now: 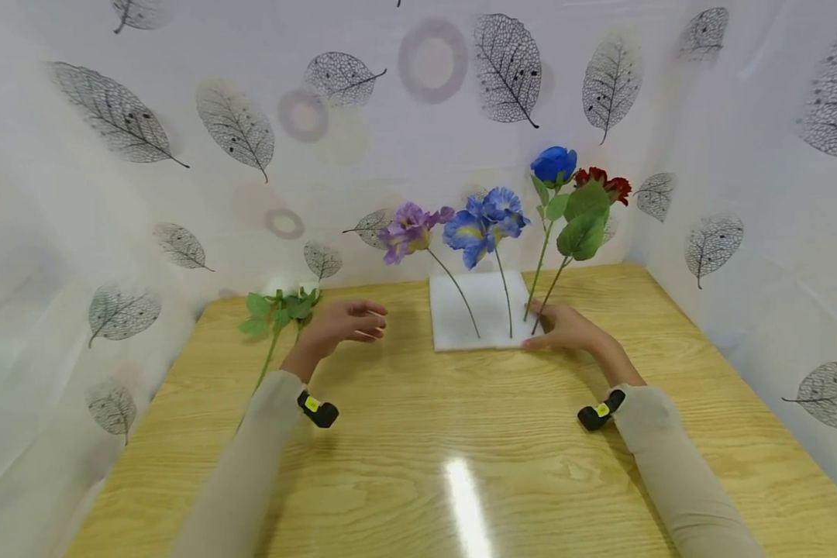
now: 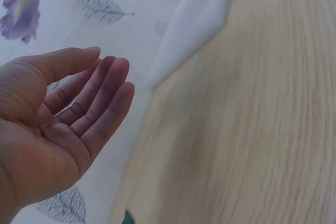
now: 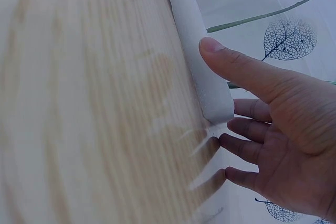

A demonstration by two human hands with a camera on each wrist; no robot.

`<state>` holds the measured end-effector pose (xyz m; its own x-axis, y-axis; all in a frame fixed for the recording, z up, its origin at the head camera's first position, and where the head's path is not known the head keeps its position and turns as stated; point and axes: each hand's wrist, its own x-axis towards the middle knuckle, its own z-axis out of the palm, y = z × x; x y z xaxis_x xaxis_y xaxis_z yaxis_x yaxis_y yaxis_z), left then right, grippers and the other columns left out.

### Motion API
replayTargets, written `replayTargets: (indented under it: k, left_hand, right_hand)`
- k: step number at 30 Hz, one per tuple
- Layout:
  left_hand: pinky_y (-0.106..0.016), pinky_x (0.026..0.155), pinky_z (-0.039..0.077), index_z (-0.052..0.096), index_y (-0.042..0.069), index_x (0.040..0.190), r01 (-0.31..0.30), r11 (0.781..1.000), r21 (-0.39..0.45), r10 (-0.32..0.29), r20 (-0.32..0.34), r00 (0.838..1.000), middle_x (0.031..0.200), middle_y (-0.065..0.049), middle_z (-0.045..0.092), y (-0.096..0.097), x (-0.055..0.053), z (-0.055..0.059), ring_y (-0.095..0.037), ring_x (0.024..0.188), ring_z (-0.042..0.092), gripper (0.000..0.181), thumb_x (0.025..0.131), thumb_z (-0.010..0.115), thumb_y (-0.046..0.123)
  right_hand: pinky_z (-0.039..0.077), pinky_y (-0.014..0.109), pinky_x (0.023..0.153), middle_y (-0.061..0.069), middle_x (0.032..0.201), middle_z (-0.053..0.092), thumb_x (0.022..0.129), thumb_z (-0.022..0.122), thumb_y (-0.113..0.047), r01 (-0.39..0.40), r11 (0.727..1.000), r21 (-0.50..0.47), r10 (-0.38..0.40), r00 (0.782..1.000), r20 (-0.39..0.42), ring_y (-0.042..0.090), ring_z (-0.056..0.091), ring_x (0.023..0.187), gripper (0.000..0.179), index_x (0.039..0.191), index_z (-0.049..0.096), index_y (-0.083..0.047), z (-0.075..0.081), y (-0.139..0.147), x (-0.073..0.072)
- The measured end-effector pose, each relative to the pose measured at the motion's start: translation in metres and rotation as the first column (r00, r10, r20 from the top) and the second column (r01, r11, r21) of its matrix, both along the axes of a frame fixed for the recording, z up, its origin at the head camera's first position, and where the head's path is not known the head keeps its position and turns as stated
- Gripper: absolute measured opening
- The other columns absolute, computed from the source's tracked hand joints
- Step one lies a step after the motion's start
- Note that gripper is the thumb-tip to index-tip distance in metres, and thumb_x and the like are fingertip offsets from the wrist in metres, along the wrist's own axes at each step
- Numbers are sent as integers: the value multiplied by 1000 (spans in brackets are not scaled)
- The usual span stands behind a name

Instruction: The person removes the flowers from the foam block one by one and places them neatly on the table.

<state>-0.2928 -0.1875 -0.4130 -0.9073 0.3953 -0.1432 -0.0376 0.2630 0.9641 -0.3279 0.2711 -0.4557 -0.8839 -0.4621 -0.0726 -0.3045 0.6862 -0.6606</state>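
the right hand (image 1: 568,328) grips the white block (image 1: 451,322) at one corner — four flowers (image 1: 469,239) rise from it. the left hand (image 1: 336,325), fingers loosely curved, hovers near leafy stems (image 1: 272,349).

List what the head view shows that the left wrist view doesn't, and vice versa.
Only the head view: the right hand, the blue rose, the blue iris-like flower and the red flowers.

Only the left wrist view: a clear look into the palm of the left hand.

Both: that hand, the purple flower, the white block, the wooden table and the leaf-printed sheet.
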Motion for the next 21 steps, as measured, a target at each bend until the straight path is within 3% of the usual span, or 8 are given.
replayTargets:
  k: [8,17,21]
  left_hand:
    - [-39,94,61,59,-5,136,-9,995,95,11,-21,1000,124,-19,69,48,-10,-11,-15,97,72,41,101,65,15]
    - [-49,100,57,58,-12,132,-26,978,207,44,-82,996,107,-7,74,96,-12,-28,-14,95,74,42,100,67,13]
    - [-42,97,59,59,-12,131,-37,975,220,61,-103,993,113,-14,73,113,-14,-35,-18,99,73,41,98,68,11]
  right_hand:
    - [22,61,124,31,158,33,83,86,-35,0,1000,-4,0,1000,0,49,26,149,100,151,32,15,-1,-1,-2]
    - [22,61,124,30,158,33,83,86,-36,7,1000,-5,-7,1000,6,49,26,149,102,152,31,14,-2,0,-1]
    - [22,61,124,29,158,33,83,86,-36,11,1000,-4,-11,1000,11,48,26,150,101,152,31,13,-2,0,-1]
